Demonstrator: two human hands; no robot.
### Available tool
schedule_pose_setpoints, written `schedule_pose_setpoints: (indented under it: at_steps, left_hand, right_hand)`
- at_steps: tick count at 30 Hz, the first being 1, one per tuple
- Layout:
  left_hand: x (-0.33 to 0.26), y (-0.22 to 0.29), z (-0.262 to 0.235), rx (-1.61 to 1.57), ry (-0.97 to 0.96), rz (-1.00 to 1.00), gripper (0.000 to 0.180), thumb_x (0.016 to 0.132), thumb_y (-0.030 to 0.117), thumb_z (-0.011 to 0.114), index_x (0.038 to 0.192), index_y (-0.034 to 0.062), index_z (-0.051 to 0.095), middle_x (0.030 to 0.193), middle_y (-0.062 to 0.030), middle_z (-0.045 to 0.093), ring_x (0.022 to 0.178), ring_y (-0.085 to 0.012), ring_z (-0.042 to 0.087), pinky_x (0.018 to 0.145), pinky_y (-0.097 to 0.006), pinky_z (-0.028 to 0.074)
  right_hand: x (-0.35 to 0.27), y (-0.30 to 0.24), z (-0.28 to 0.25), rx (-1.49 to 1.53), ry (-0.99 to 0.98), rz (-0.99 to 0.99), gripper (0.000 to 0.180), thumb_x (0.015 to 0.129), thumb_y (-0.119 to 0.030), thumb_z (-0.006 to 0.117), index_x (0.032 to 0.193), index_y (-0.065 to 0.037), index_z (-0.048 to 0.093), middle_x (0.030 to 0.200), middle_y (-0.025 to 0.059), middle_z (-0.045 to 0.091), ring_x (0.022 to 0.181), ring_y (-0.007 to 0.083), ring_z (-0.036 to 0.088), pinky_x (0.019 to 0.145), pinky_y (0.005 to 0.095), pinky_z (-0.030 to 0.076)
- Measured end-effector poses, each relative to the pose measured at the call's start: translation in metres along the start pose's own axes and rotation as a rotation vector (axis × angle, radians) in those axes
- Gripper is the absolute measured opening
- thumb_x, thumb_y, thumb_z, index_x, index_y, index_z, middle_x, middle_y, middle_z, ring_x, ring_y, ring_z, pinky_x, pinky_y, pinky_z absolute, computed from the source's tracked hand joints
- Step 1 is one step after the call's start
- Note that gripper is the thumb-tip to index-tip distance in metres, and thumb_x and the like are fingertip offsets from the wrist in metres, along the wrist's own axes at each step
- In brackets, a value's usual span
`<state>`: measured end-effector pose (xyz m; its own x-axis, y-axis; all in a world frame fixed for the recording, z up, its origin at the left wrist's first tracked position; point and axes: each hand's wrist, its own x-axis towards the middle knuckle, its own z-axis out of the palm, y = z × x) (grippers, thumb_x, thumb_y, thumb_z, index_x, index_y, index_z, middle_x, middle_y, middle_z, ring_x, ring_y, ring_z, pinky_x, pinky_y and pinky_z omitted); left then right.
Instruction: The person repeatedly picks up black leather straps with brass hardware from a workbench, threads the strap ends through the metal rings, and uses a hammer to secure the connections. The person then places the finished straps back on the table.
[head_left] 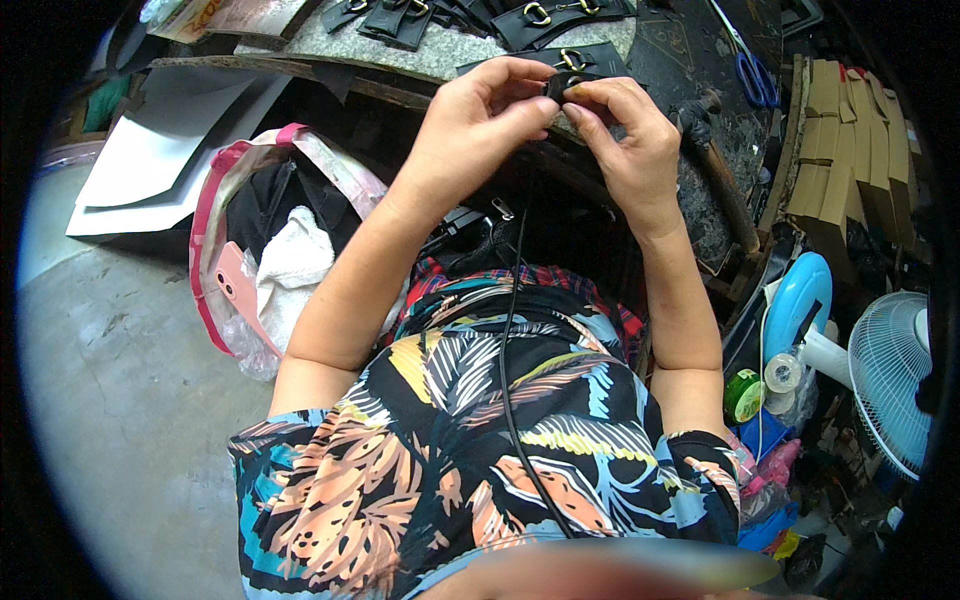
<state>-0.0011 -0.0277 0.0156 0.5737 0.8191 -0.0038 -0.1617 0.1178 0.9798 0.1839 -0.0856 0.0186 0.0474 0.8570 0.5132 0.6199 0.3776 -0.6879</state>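
Note:
My left hand [490,112] and my right hand [628,122] meet above the near edge of the workbench. Between their fingertips is a small black leather piece [558,86], pinched from both sides and largely covered by my fingers. Just behind it a black leather strap with a gold-coloured buckle [570,60] lies on a grey stone slab [440,58]. Farther back on the slab rest several more black leather straps [530,30] with similar metal buckles.
Blue-handled scissors [755,80] and a hammer-like tool with a wooden handle [730,185] are at the right. Beyond them stand stacked tan cardboard pieces [830,140]. A blue-and-white fan [890,385] is at far right. To my left a pink-rimmed bag [215,190] holds cloth and a pink phone [240,295].

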Motion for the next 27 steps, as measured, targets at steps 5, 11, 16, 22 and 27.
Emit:
schedule_pose_setpoints:
  at_steps: [5,11,16,22,27]
  left_hand:
    - [0.005,-0.005,-0.002,0.075,0.012,0.030,0.029,0.096,0.007,0.071,0.123,-0.0035,0.070,0.108,-0.0083,0.075,0.094,-0.0115,0.070,0.085,-0.025,0.058]
    - [0.006,-0.005,0.006,0.360,0.077,0.097,0.028,0.092,0.009,0.079,0.116,-0.0032,0.073,0.101,-0.0070,0.077,0.090,-0.0092,0.071,0.080,-0.023,0.057]
    - [0.009,-0.006,0.004,0.315,0.099,0.101,0.027,0.087,0.016,0.084,0.106,-0.0022,0.076,0.093,-0.0089,0.078,0.085,-0.0108,0.073,0.077,-0.026,0.059]
    - [0.007,-0.009,0.009,0.456,0.072,0.206,0.026,0.085,0.014,0.085,0.102,-0.0029,0.075,0.092,-0.0081,0.078,0.085,-0.0109,0.073,0.077,-0.026,0.059]
    - [0.014,-0.006,-0.001,0.309,0.025,0.121,0.024,0.086,0.013,0.084,0.102,-0.0028,0.076,0.091,-0.0078,0.078,0.083,-0.0108,0.072,0.076,-0.026,0.058]
  right_hand:
    - [-0.006,0.001,0.001,0.101,0.040,0.016,0.017,0.087,-0.008,0.080,0.100,0.001,0.074,0.093,0.0101,0.071,0.080,0.0192,0.071,0.071,0.0281,0.056]
    - [-0.007,0.007,0.001,0.113,0.055,0.069,0.012,0.091,-0.008,0.076,0.097,0.002,0.076,0.090,0.0124,0.074,0.083,0.0198,0.072,0.075,0.0286,0.056]
    - [-0.004,0.011,0.002,0.169,0.049,0.083,0.012,0.092,-0.009,0.075,0.095,0.002,0.077,0.090,0.0118,0.074,0.083,0.0190,0.072,0.075,0.0290,0.056]
    - [-0.005,0.005,0.000,0.216,0.025,0.229,0.015,0.092,-0.012,0.076,0.093,0.002,0.076,0.085,0.0075,0.072,0.077,0.0133,0.067,0.070,0.0265,0.053]
    - [-0.004,0.010,0.000,0.258,0.014,0.269,0.015,0.095,-0.012,0.073,0.095,0.003,0.075,0.085,0.0058,0.070,0.075,0.0106,0.065,0.067,0.0254,0.051]
